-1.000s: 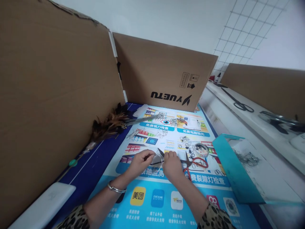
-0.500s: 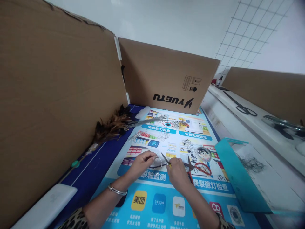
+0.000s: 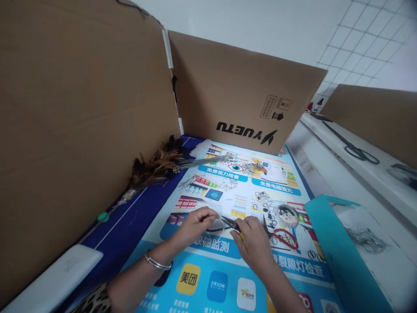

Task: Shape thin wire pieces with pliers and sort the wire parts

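My left hand (image 3: 197, 224) is closed in a pinch on a thin wire (image 3: 223, 230), which curves down in a loop below the fingertips. My right hand (image 3: 256, 239) is wrapped round a pair of pliers (image 3: 230, 222) with dark jaws and a bit of yellow handle showing. The jaw tips point left and meet the wire close to my left fingertips; whether they grip it I cannot tell. Just right of my right hand lie red-handled scissors (image 3: 285, 239), with the blades partly hidden behind that hand.
A round clear dish (image 3: 288, 216) and small dark rings sit at right, beside a teal box (image 3: 342, 243) holding thin wire pieces. Feather sprigs (image 3: 156, 165) and a bundle of wires (image 3: 208, 161) lie at left and back. Cardboard panels (image 3: 241, 87) stand behind and left.
The pliers have turned, and their jaws now reach the wire at my left fingertips, where before they pointed up and away. My view has shifted slightly.
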The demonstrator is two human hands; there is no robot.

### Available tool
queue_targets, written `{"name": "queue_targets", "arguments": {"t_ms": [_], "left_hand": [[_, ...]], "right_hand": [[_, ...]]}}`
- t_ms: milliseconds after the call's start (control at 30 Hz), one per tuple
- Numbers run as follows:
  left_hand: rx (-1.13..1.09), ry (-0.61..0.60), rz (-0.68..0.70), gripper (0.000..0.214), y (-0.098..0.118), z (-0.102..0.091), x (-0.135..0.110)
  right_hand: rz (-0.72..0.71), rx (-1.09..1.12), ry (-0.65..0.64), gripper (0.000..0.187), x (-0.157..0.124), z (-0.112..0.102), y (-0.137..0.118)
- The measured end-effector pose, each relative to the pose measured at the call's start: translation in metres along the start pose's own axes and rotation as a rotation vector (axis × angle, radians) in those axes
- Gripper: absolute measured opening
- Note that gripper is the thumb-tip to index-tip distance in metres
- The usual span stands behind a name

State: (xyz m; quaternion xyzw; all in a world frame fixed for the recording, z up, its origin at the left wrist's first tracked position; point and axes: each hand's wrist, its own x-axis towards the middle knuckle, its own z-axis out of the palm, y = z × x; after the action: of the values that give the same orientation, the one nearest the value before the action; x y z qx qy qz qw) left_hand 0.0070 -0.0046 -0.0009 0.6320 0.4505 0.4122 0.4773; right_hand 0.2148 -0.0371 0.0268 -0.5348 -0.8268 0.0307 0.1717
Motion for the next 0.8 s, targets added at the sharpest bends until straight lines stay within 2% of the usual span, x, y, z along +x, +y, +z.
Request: {"name": "queue_targets", "arguments": {"t_ms": [167, 333, 500, 667, 800], "left_hand": [[0.009, -0.021, 0.015, 0.020, 0.002, 0.000, 0.000], [-0.085, -0.060, -0.054, 0.019, 0.004, -0.001, 0.000], [-0.141, -0.089, -0.098, 0.018, 0.002, -0.001, 0.000], [-0.089, -0.134, -0.064, 0.020, 0.002, -0.001, -0.001], [0.008, -0.121, 0.000, 0.019, 0.003, 0.000, -0.002]], "right_hand": [[-0.025, -0.047, -0.026, 0.027, 0.002, -0.005, 0.005], [-0.037, -0.089, 0.020, 0.028, 0.000, -0.005, 0.015], [-0.102, -0.085, 0.003, 0.024, -0.001, -0.009, 0.017], [-0.105, -0.071, -0.049, 0.023, -0.002, -0.007, 0.010], [-0.074, -0.072, -0.055, 0.024, -0.003, -0.003, 0.009]]}}
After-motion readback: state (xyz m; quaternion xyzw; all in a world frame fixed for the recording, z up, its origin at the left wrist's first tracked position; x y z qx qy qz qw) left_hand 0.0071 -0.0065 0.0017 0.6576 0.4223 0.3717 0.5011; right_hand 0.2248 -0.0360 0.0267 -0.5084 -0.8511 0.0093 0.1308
